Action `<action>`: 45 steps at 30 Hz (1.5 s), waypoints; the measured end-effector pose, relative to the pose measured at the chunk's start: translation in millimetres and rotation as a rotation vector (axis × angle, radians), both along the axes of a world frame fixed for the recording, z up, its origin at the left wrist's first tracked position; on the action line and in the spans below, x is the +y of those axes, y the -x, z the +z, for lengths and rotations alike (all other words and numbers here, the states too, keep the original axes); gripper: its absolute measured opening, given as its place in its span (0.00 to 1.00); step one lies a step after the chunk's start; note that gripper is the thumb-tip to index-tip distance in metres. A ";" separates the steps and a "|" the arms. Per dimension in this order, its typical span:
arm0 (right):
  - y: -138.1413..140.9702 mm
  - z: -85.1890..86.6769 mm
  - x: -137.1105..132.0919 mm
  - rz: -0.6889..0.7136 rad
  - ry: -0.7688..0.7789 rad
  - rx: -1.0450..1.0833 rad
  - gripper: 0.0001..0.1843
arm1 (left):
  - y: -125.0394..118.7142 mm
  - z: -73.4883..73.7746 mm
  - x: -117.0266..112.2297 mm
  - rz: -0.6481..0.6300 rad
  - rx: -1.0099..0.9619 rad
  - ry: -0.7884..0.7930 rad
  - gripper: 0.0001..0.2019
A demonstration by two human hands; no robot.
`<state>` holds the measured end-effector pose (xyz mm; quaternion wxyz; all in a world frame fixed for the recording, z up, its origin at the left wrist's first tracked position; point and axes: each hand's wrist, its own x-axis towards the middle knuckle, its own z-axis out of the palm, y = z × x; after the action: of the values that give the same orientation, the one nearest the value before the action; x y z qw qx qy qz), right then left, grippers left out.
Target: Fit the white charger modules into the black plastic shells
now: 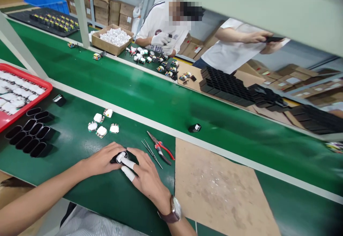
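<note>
Green table (80, 189): red tray (48, 88) was set at left | right hand (147, 173): whether pinching could not be told | left hand (104, 157): was wrapped round black case (114, 158), above table | white part (122, 156): was seated in case mouth, beside right hand

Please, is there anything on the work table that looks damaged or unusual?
Yes, slightly: the brown sheet right of the pliers looks worn, with dark blotches and pale specks on its surface. Nothing looks spilled.

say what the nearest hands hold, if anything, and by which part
The left hand holds a black case by its side. The right hand is at the white piece in its opening; whether it grips is unclear.
</note>
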<state>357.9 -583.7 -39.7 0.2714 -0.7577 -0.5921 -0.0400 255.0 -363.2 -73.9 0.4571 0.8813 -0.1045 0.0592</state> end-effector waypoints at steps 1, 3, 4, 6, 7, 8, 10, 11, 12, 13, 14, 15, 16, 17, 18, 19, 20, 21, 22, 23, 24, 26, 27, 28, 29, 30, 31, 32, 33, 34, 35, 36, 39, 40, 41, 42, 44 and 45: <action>-3.5 -2.2 -6.9 -0.047 -0.022 -0.003 0.17 | 1.8 -0.2 0.0 0.010 -0.004 -0.006 0.22; -9.3 -7.3 -22.7 -0.211 -0.055 -0.032 0.22 | 5.7 -0.8 0.3 0.043 -0.004 0.000 0.23; -11.0 -9.5 -30.2 -0.293 -0.071 -0.048 0.23 | 7.4 -1.3 0.4 0.065 0.007 0.010 0.23; -11.0 -12.1 -40.4 -0.374 -0.088 -0.056 0.25 | 9.5 -2.7 0.4 0.102 0.041 0.024 0.20; -9.2 -12.3 -42.1 -0.358 -0.090 -0.039 0.26 | 9.9 -3.9 0.1 0.116 0.052 0.028 0.19; -6.4 -11.9 -41.2 -0.313 -0.088 -0.012 0.26 | 10.1 -5.3 -0.3 0.130 0.056 0.029 0.18; 0.4 -10.1 -32.3 -0.190 -0.064 0.049 0.26 | 9.9 -9.2 -1.2 0.154 0.048 0.032 0.20; 3.3 -9.2 -25.3 -0.134 -0.051 0.071 0.26 | 9.9 -11.4 -1.6 0.164 0.040 0.040 0.21; 5.2 -8.6 -17.4 -0.091 -0.042 0.087 0.24 | 10.0 -13.6 -1.9 0.170 0.035 0.051 0.22; 6.0 -8.4 -9.4 -0.058 -0.040 0.101 0.23 | 10.3 -15.7 -1.9 0.173 0.034 0.064 0.23; 5.6 -8.7 -2.1 -0.029 -0.044 0.117 0.22 | 10.6 -17.4 -1.9 0.173 0.037 0.077 0.23; 4.1 -9.4 4.1 0.000 -0.048 0.134 0.20 | 11.0 -18.7 -1.7 0.172 0.041 0.088 0.23; 2.0 -10.3 8.7 0.030 -0.050 0.145 0.19 | 11.3 -19.4 -1.5 0.169 0.045 0.094 0.24; -0.6 -11.5 11.8 0.061 -0.046 0.144 0.18 | 11.5 -19.6 -1.3 0.164 0.051 0.095 0.24; -3.1 -12.7 13.3 0.092 -0.037 0.129 0.18 | 11.7 -19.3 -1.1 0.157 0.057 0.091 0.24; -5.5 -13.8 13.5 0.117 -0.025 0.104 0.18 | 11.7 -18.6 -1.0 0.151 0.061 0.088 0.24; -7.5 -14.8 12.8 0.134 -0.016 0.071 0.19 | 11.7 -17.8 -1.1 0.145 0.065 0.084 0.24; -8.9 -15.6 11.5 0.144 -0.012 0.040 0.20 | 11.6 -16.9 -1.2 0.142 0.068 0.081 0.24; -9.9 -16.5 10.0 0.149 -0.015 0.022 0.20 | 11.5 -16.1 -1.4 0.142 0.072 0.080 0.23; -10.3 -17.2 8.5 0.149 -0.026 0.023 0.21 | 11.5 -15.5 -1.7 0.142 0.076 0.082 0.22; -10.3 -18.0 7.3 0.145 -0.049 0.044 0.22 | 11.5 -15.0 -2.0 0.144 0.082 0.086 0.22; -9.5 -19.6 5.9 0.133 -0.111 0.123 0.25 | 11.7 -14.6 -2.5 0.149 0.086 0.090 0.22; -8.8 -20.6 5.7 0.124 -0.143 0.164 0.26 | 11.8 -14.2 -2.7 0.149 0.084 0.090 0.22; -8.2 -21.6 5.8 0.114 -0.173 0.198 0.27 | 11.8 -13.7 -2.7 0.149 0.079 0.087 0.22; -7.6 -22.7 6.2 0.106 -0.196 0.227 0.27 | 11.7 -12.9 -2.7 0.147 0.072 0.082 0.21; -7.2 -23.8 6.6 0.100 -0.214 0.253 0.27 | 11.4 -11.8 -2.6 0.145 0.064 0.076 0.20; -6.9 -25.0 7.1 0.096 -0.226 0.281 0.27 | 11.1 -10.5 -2.4 0.142 0.060 0.074 0.19; -6.7 -26.1 7.6 0.093 -0.236 0.313 0.27 | 10.8 -9.2 -2.3 0.140 0.062 0.073 0.19; -6.5 -27.0 7.9 0.092 -0.242 0.343 0.26 | 10.4 -8.0 -2.1 0.140 0.068 0.074 0.18; -6.4 -27.7 8.0 0.092 -0.243 0.365 0.25 | 10.2 -7.2 -2.0 0.140 0.079 0.076 0.18; -6.2 -27.9 7.9 0.088 -0.240 0.377 0.25 | 10.0 -6.8 -2.0 0.140 0.090 0.079 0.19; -6.0 -27.5 7.6 0.081 -0.232 0.378 0.24 | 10.0 -6.9 -1.9 0.143 0.099 0.084 0.20; -5.1 -22.6 6.4 0.061 -0.151 0.291 0.24 | 10.3 -9.7 -1.8 0.143 0.108 0.100 0.22; -4.9 -20.1 6.0 0.058 -0.106 0.244 0.24 | 10.4 -10.9 -1.7 0.141 0.107 0.103 0.22; -5.0 -17.7 5.6 0.057 -0.062 0.201 0.24 | 10.5 -12.0 -1.6 0.138 0.102 0.104 0.22; -5.2 -15.9 5.3 0.059 -0.025 0.169 0.23 | 10.5 -12.8 -1.5 0.134 0.096 0.103 0.22; -5.8 -14.8 4.4 0.062 -0.017 0.167 0.22 | 10.6 -13.6 -1.5 0.131 0.081 0.098 0.21; -5.9 -15.9 3.8 0.063 -0.044 0.189 0.22 | 10.7 -13.7 -1.6 0.133 0.075 0.094 0.21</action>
<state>363.8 -579.9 -55.6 0.3439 -0.7328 -0.5865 0.0274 244.3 -364.8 -87.6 0.4964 0.8655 -0.0255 0.0615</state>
